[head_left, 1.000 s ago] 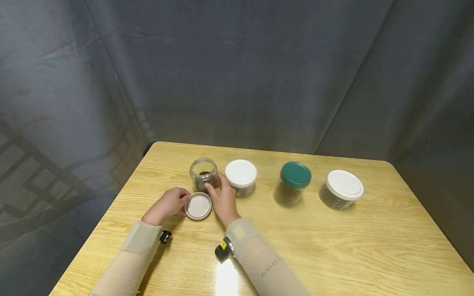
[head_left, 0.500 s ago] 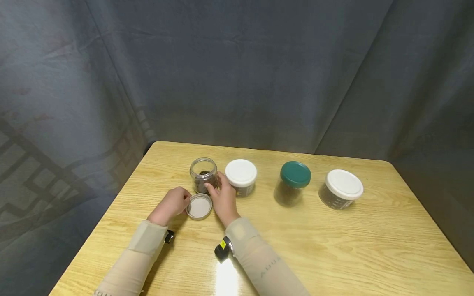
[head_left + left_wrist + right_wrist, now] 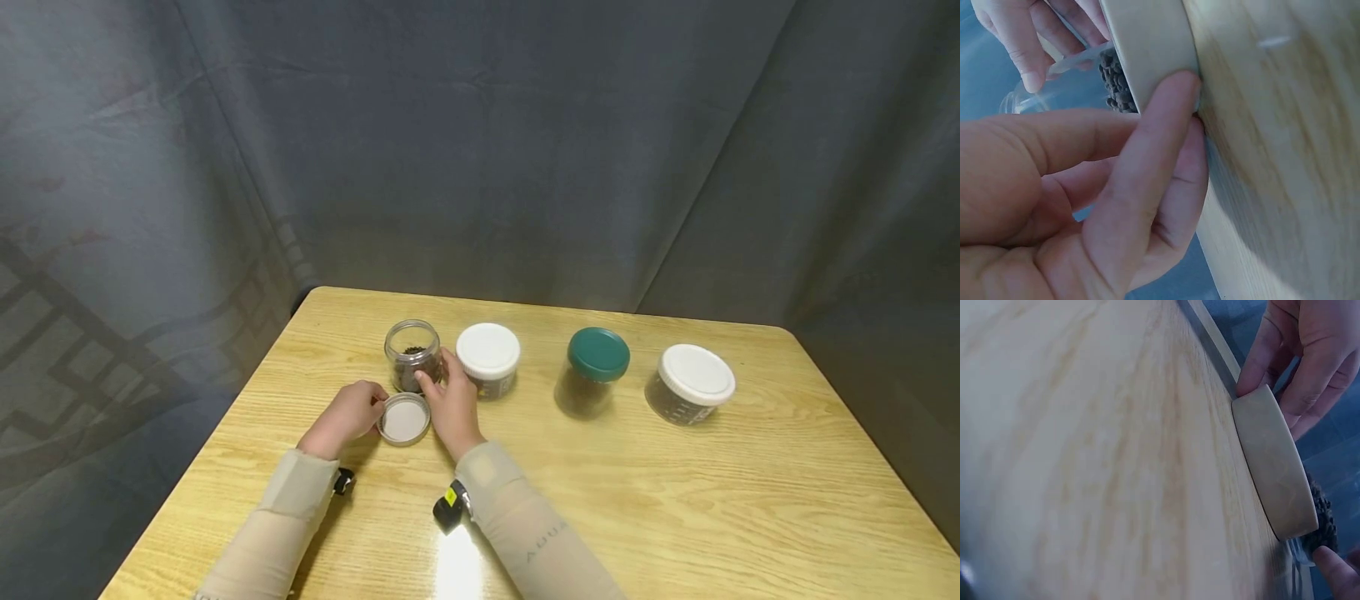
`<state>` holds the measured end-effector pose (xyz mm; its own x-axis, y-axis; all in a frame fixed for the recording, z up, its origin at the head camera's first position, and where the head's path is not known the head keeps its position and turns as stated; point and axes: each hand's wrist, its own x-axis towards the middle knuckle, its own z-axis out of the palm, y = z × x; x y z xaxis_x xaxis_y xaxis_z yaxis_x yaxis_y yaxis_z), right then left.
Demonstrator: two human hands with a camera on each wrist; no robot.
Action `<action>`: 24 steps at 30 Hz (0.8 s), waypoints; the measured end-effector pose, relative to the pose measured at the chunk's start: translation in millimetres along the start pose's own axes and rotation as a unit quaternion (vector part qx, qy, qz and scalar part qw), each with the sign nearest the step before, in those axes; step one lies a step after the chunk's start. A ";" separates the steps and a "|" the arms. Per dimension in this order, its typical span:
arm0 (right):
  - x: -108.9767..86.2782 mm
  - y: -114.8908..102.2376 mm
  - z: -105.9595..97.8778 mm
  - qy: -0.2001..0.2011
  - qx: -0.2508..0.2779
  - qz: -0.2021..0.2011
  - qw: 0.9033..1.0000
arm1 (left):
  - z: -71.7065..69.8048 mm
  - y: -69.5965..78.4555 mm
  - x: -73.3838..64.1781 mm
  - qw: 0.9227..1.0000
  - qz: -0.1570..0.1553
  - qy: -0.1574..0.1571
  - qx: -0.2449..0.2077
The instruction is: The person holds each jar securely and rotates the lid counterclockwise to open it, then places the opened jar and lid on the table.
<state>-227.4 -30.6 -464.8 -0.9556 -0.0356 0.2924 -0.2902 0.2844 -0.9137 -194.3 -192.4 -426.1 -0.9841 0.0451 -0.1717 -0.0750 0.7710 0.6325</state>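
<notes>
Lid (image 3: 405, 418) lies inside up on the table (image 3: 675, 517), off the jar (image 3: 403, 377), so taking it off looks done. The left hand (image 3: 347, 415), at nine o'clock from it, pinches its edge, arm coming from seven o'clock. The right hand (image 3: 454, 410) reaches from five o'clock and holds the jar, bare-topped at twelve o'clock. Farther, toward two and three o'clock, a white-topped tub (image 3: 487, 354), green-topped jar (image 3: 594, 371) and second white-topped tub (image 3: 693, 379) are all covered.
</notes>
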 end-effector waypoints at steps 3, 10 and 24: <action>-1.0 -0.5 0.9 0.004 0.006 0.003 1.000 | 0.0 -0.3 -0.2 1.000 -0.007 -0.002 -0.009; -3.0 -3.6 1.3 0.007 0.027 0.017 0.999 | -0.7 0.7 -1.6 1.000 -0.011 -0.003 -0.015; -12.5 -11.7 -8.7 0.001 0.087 0.060 0.994 | -1.7 0.2 -3.6 1.000 -0.002 0.004 -0.012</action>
<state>-211.6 -25.1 -455.3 -0.9838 -0.0089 0.1790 -0.1788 0.1161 -0.9770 -191.1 -193.5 -424.1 -0.9851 0.0367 -0.1681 -0.0825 0.7563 0.6490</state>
